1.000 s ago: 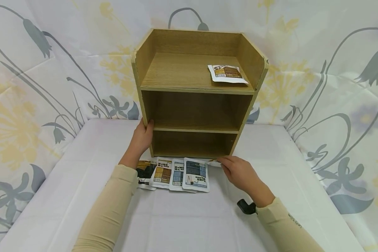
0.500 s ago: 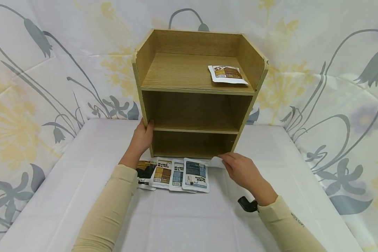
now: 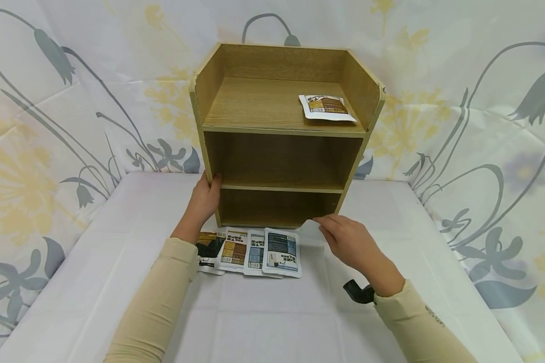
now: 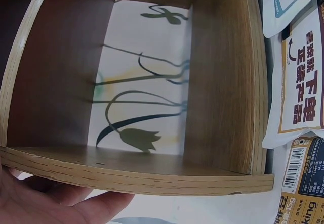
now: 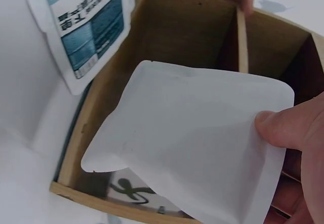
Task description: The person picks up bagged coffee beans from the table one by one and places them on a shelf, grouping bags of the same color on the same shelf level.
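My left hand [image 3: 205, 199] grips the left side panel of a small wooden shelf [image 3: 250, 103], thumb at the front edge by the middle board. My right hand [image 3: 351, 244] pinches a white pouch [image 5: 197, 133] by one edge, thumb on its plain face. That pouch is held in front of the bottom compartment, near its right corner; its other face is hidden. Overlapping pouches lie in a row on the table before the shelf: a dark blue one [image 3: 282, 252], a light blue one [image 3: 256, 254], a brown one [image 3: 233, 247] and a black-and-yellow one [image 3: 211, 242] partly behind my left wrist.
Another brown-and-white pouch [image 3: 327, 108] lies on the right of the shelf's top board. White cloth covers the table [image 3: 263, 322], and a flower-patterned sheet [image 3: 436, 101] hangs behind and at both sides. A black wrist mount [image 3: 358, 291] sticks out from my right wrist.
My right hand has raised the pouch slightly and tilted it, so its plain white face shows instead of a sliver of print. The left hand and shelf have stayed put.
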A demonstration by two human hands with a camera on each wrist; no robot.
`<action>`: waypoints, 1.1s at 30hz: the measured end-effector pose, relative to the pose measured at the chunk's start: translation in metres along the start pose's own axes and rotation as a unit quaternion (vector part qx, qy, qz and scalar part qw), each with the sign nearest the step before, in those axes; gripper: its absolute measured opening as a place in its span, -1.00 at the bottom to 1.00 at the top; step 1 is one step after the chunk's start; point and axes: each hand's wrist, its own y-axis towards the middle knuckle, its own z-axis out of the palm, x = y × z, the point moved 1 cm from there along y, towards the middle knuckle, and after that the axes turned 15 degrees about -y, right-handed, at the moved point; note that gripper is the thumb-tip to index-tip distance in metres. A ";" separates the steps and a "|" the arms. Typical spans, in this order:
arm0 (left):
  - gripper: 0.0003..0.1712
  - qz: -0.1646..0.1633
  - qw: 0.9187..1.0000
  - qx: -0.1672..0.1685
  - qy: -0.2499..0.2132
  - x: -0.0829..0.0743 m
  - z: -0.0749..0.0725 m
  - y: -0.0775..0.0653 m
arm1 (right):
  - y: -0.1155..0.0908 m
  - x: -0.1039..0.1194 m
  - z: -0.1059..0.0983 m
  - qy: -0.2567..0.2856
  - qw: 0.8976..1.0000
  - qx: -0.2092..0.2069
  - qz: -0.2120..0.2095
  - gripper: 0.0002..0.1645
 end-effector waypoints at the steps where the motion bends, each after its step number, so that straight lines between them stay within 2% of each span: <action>1: -0.25 0.000 1.000 0.000 -0.001 0.000 0.000 0.000 | 0.001 0.000 -0.001 0.000 1.000 -0.003 -0.002 -0.70; 15: -0.25 0.002 1.000 0.003 0.000 0.000 -0.001 0.000 | 0.008 0.002 -0.020 0.010 0.998 -0.055 -0.019 -0.68; 21: -0.26 0.005 1.000 0.005 -0.002 0.000 -0.001 0.001 | 0.013 0.003 -0.028 0.016 0.993 -0.107 -0.036 -0.69; 33: -0.25 -0.004 1.000 0.007 -0.006 -0.002 -0.001 -0.001 | 0.021 0.004 -0.044 0.036 0.986 -0.153 -0.049 -0.66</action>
